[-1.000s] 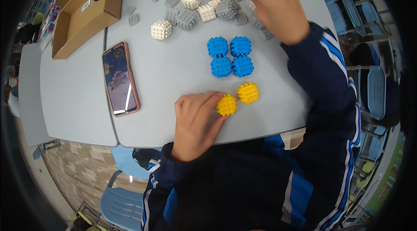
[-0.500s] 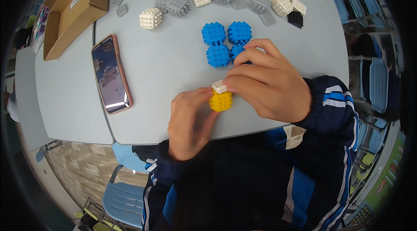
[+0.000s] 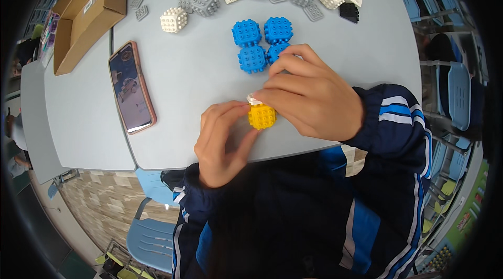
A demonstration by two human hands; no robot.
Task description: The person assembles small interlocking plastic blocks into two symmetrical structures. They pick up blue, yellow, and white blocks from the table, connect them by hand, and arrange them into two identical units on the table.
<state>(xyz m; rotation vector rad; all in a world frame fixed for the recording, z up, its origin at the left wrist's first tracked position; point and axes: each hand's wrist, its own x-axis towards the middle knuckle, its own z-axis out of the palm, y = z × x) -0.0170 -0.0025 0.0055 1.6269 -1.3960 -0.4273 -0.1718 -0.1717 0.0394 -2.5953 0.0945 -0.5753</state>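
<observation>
My left hand (image 3: 217, 137) holds a yellow studded cube block (image 3: 262, 117) between its thumb and fingertips, low over the table near its front edge. A small white plate piece (image 3: 253, 99) sits against the cube's far side, pinched by my right hand (image 3: 317, 98), whose fingertips partly cover it. Whether the two pieces are locked together I cannot tell. Just beyond my right hand stand several blue studded cubes (image 3: 253, 58), joined in a square cluster. My right fingers hide part of the nearest right one.
Grey and white studded blocks (image 3: 205, 3) and flat plates lie scattered along the far side, with a black piece (image 3: 349, 12) at their right end. A phone (image 3: 129, 90) with a lit screen lies to the left. Behind it stands an open cardboard box (image 3: 78, 27).
The yellow cube has turned a little, its studded face now squarer to view. My left fingers have opened slightly around it. The whole scene has shifted slightly left and up.
</observation>
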